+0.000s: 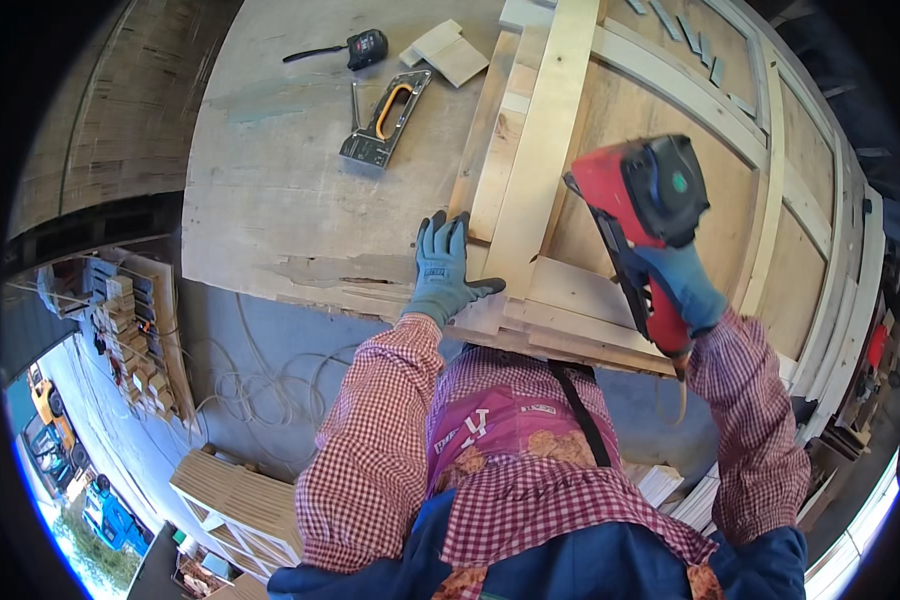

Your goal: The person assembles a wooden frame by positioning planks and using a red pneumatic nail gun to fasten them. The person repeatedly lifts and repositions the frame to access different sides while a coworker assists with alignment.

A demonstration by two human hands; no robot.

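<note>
My right hand (686, 285), in a blue glove, is wrapped round the handle of a red and black nail gun (625, 190). The tool is held over the near part of a wooden frame (675, 85) of pale boards on a panel; whether its nose touches wood I cannot tell. My left hand (444, 268), also gloved, lies flat with fingers stretched out. Its fingertips reach the ends of narrow wooden strips (495, 175), and its thumb touches the end of a long pale board (542, 150) at the near edge.
A staple gun (387, 118), a black tape measure (367, 48) and small wood blocks (446, 52) lie on the plywood table (260, 170). Nail strips (685, 35) rest on the far panel. Hose coils (270, 395) lie on the floor; a slatted wooden stack (235, 500) stands lower left.
</note>
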